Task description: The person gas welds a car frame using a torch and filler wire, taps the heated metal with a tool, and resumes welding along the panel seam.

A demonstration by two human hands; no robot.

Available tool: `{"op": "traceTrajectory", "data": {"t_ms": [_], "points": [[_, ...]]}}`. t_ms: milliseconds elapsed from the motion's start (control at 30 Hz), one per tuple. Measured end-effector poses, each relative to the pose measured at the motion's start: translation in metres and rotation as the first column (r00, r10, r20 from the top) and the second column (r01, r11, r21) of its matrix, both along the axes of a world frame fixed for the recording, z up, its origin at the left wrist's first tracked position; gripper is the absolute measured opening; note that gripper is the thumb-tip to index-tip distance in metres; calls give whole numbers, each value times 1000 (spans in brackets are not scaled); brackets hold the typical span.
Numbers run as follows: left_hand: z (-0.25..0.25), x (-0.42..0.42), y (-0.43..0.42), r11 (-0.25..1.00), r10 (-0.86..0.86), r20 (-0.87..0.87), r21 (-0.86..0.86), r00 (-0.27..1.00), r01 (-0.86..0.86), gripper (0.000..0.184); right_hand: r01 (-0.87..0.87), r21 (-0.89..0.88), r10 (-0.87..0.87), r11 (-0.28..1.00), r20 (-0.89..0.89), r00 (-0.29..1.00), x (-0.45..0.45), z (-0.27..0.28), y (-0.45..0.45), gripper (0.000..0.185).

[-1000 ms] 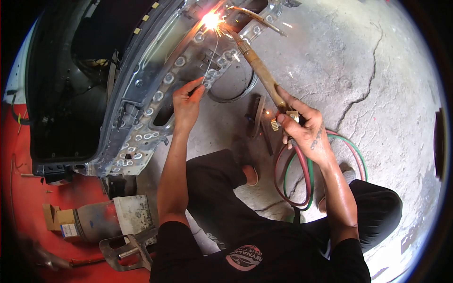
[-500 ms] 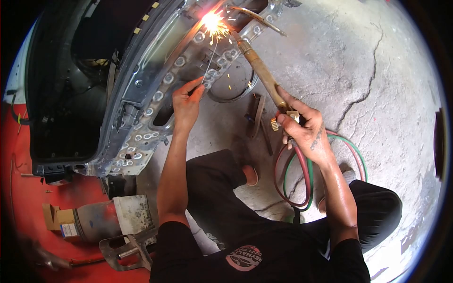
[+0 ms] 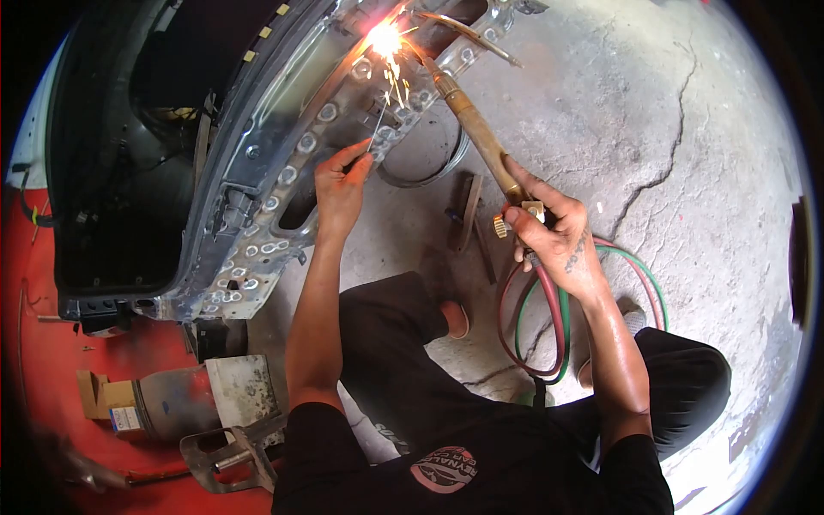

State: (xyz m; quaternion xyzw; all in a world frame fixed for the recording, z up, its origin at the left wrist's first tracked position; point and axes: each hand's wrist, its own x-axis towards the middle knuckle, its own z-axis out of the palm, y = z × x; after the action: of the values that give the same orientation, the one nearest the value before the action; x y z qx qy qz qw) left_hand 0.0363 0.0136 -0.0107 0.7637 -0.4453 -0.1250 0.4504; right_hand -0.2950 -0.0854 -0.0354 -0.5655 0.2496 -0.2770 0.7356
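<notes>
My right hand [image 3: 554, 227] is closed around the handle of a brass gas welding torch [image 3: 475, 126]. Its tip points up and left at a bright glow with sparks [image 3: 384, 39] on a bare metal car body panel [image 3: 287, 176]. Between thumb and fingers, my left hand [image 3: 343, 184] pinches a thin filler rod [image 3: 378, 129], whose far end runs up into the glare. The spot where rod, flame and metal meet is hidden by the brightness. Round weld marks dot the panel's edge.
Red and green hoses [image 3: 558, 335] loop from the torch beside my leg. A coil of wire [image 3: 429, 176] and metal bars [image 3: 469, 212] lie on the cracked concrete floor [image 3: 618, 129]. At lower left are a metal clamp [image 3: 227, 459], a cylinder [image 3: 176, 402] and a cardboard box [image 3: 94, 395].
Sparks now fall in a denser stream below the glow, and their pattern differs. Both hands, the torch and the rod stay nearly where they were.
</notes>
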Motion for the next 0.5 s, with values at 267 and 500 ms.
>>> {"op": "traceTrajectory", "data": {"t_ms": [267,500], "points": [[5,-3,0,996,27,74,84,997,-33,28,-4,13,4,1000,-5,1000,0,0,-1,58],[-2,2,-1,1000,5,-20,-10,1000,-5,27,-2,4,2,1000,-7,1000,-1,0,0,58]]}}
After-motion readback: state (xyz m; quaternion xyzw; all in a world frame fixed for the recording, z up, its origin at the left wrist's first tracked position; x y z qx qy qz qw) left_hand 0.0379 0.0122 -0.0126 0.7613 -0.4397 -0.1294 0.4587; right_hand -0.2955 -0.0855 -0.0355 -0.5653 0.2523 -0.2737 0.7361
